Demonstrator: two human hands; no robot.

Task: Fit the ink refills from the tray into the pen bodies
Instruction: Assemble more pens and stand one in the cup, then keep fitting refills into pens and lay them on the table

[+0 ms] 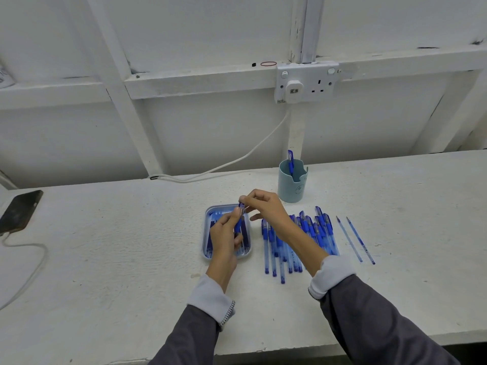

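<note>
the left hand [225,237] curls round a pen body [239,223], held over the tray [205,234] near the middle of the surface. the right hand [264,206] pinches the pen's upper end between thumb and forefinger, its other fingers loosely spread (whether a refill sits in that pinch is too small to tell). more ink refills [245,235] lie in the tray. they look light, thin and bendy, so are probably best pinched close to the leading end and fed in straight. the smooth barrel may slip, so hold it at its blue grip.
</note>
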